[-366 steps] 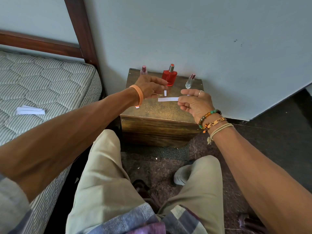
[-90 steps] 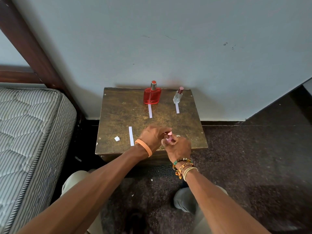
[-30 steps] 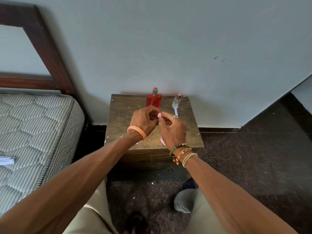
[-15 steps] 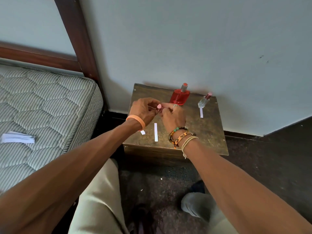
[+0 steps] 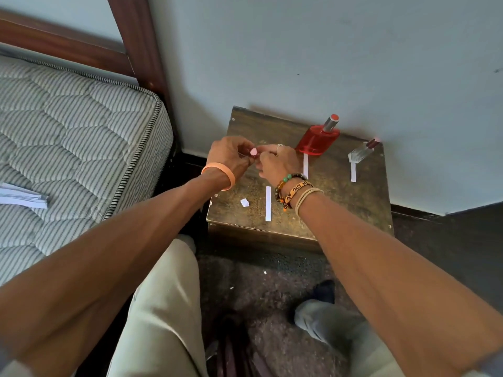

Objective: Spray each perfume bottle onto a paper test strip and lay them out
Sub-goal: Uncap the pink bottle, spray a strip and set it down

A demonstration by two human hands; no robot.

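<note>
Now | left hand (image 5: pixel 230 156) fingers pinch pink-capped bottle (image 5: pixel 253 152) | right hand (image 5: pixel 275 165) fingers curl round it

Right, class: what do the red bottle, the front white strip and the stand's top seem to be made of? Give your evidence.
Red bottle: likely glass, glossy and see-through, with a silvery, metal-looking spray collar.
Strip: thin matt white paper, lying flat.
Stand top: dull, mottled brown-gold with corner studs; worn metal sheet or laminate, cannot tell.
</note>
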